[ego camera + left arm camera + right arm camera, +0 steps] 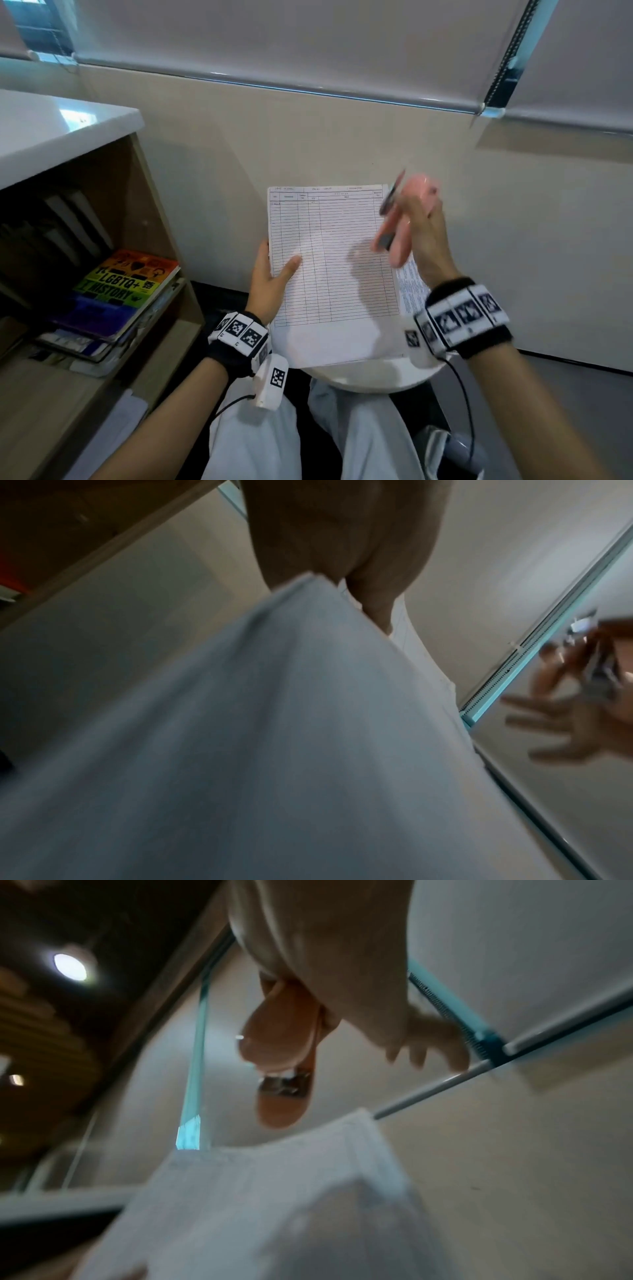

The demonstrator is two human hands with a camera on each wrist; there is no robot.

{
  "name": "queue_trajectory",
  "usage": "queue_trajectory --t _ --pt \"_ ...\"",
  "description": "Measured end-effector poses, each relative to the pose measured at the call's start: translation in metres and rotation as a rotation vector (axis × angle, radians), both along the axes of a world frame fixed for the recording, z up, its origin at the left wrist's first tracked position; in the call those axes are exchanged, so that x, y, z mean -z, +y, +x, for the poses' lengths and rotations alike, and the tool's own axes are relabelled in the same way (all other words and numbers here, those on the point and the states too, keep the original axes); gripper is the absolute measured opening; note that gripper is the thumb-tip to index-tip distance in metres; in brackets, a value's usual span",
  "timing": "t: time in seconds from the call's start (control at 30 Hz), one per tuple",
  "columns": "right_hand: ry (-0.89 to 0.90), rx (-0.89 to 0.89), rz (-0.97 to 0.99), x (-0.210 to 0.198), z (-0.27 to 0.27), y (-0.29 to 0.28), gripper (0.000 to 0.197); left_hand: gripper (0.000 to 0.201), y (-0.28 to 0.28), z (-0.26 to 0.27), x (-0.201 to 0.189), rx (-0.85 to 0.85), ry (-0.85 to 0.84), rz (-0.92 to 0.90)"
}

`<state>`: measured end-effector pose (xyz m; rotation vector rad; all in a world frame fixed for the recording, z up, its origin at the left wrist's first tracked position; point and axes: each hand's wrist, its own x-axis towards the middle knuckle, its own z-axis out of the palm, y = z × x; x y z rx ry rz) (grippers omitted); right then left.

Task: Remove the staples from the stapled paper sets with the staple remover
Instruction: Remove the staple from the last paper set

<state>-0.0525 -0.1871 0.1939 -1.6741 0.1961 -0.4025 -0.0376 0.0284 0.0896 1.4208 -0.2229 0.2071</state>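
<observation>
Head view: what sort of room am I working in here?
Probably an office or study corner. A wooden bookshelf with stacked books stands at the left, roller blinds cover the windows, and the left hand grips a printed ruled form.

From my head the room is evenly and softly lit, with pale glare on the white shelf top (65, 118) far left of my fingers. My right hand (423, 233) smears with motion blur and throws a soft shadow onto the paper (329, 260) just below its fingers. Straight lines bow toward the edges. Both wrist views are dimmer and blurred: the paper (274, 737) is a grey out-of-focus wedge, and a ceiling lamp (70, 967) flares up-left of my right fingers.
</observation>
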Motion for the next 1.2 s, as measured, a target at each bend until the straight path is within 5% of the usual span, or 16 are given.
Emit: queue_trajectory --t 0.1,0.2,0.4,0.5,0.6,0.73,0.93,1.13,1.2 --pt "0.298 -0.177 -0.129 0.037 -0.034 -0.03 0.028 0.047 -0.016 0.007 0.004 0.035 0.03 0.034" --pt "0.501 -0.239 -0.135 0.062 -0.052 -0.047 0.024 0.042 -0.046 0.016 0.011 0.094 0.087 0.088" --pt "0.562 0.05 -0.09 0.104 -0.015 -0.113 0.016 0.062 -0.116 0.041 0.048 0.126 0.313 0.296" --pt "0.645 0.132 -0.045 0.128 0.017 -0.146 0.024 0.056 -0.152 0.051 0.072 0.068 0.381 0.417" --pt "0.736 0.244 -0.1 0.157 0.047 -0.165 0.065 0.054 -0.182 0.061 0.097 0.005 0.406 0.533" --pt "0.865 0.268 -0.23 0.18 0.06 -0.174 0.082 0.083 -0.199 0.057 0.101 -0.136 0.517 1.081" --pt "0.839 0.195 -0.196 0.187 0.058 -0.162 0.066 0.099 -0.207 0.063 0.101 -0.067 0.516 1.02" --pt "0.784 0.073 0.004 0.194 0.019 -0.121 0.061 0.071 -0.146 0.06 0.101 0.034 0.587 0.746" --pt "0.768 -0.034 0.087 0.186 -0.005 -0.11 0.037 0.065 -0.109 0.057 0.104 0.1 0.607 0.625"
